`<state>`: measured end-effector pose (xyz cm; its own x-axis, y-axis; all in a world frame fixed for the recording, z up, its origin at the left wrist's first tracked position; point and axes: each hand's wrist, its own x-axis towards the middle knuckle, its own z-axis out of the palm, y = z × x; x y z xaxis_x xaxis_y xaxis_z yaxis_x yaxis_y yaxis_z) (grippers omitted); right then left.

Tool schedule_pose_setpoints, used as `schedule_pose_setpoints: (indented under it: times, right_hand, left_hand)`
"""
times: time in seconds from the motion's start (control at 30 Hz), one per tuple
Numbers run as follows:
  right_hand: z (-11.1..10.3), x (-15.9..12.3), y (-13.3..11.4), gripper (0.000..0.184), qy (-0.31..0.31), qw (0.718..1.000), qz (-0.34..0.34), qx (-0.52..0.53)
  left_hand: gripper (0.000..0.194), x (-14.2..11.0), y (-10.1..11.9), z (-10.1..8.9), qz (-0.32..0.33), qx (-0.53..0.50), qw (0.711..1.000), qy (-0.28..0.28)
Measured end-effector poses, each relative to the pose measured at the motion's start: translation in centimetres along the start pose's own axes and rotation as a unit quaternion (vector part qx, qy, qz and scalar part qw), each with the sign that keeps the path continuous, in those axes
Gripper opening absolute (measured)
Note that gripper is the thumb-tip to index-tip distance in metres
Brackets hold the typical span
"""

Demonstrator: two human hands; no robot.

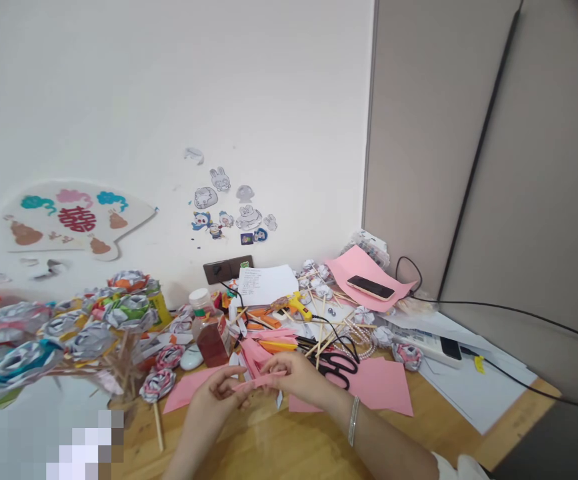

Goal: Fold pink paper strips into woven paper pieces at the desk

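Observation:
A narrow strip of pink paper is stretched between my two hands, just above the front of the wooden table. My left hand pinches its left end between thumb and fingers. The other end is gripped by my right hand, which wears a silver bracelet at the wrist. Behind the hands lie more pink strips in a loose heap. Black-handled scissors rest close to my right hand, partly over a pink sheet. Another pink sheet lies left of my left hand.
A yellow glue gun with a black cord lies behind the strips. A bottle of red liquid stands at the left, beside many paper roses on sticks. A phone lies on pink paper; a white power strip sits right.

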<state>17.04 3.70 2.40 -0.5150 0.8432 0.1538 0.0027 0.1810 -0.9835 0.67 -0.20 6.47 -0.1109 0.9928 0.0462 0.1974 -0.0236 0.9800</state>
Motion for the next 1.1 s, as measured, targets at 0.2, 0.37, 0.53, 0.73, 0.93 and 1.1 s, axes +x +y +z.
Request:
schedule_pose_setpoints:
  times: [0.2,0.37,0.53,0.73,0.93,1.1]
  right_hand:
    - [-0.5,-0.6,-0.5,0.037,-0.081,0.996,0.025,0.008]
    - [-1.8,-0.7,-1.6,0.037,-0.12,0.993,0.01,-0.018]
    - [-1.3,-0.6,-1.3,0.038,-0.083,0.996,-0.012,-0.011]
    - [0.2,-0.6,0.1,0.03,-0.074,0.996,-0.005,-0.048]
    - [1.2,-1.2,-1.2,0.032,-0.048,0.998,0.013,-0.037]
    - [1.5,-1.6,-1.1,0.043,-0.075,0.993,0.016,-0.088]
  left_hand:
    - [0.034,0.3,0.5,-1.5,0.025,0.023,0.999,-0.042]
    - [0.024,0.4,0.8,-1.9,0.014,0.031,0.996,-0.08]
    - [0.032,0.6,0.3,-1.8,-0.011,-0.075,0.997,-0.021]
    - [0.033,1.8,-1.3,-2.4,-0.004,-0.119,0.993,-0.013]
    - [0.035,0.9,-1.3,-0.8,-0.015,-0.138,0.99,-0.027]
    - [0.037,0.2,-0.9,-0.2,0.006,-0.124,0.992,-0.001]
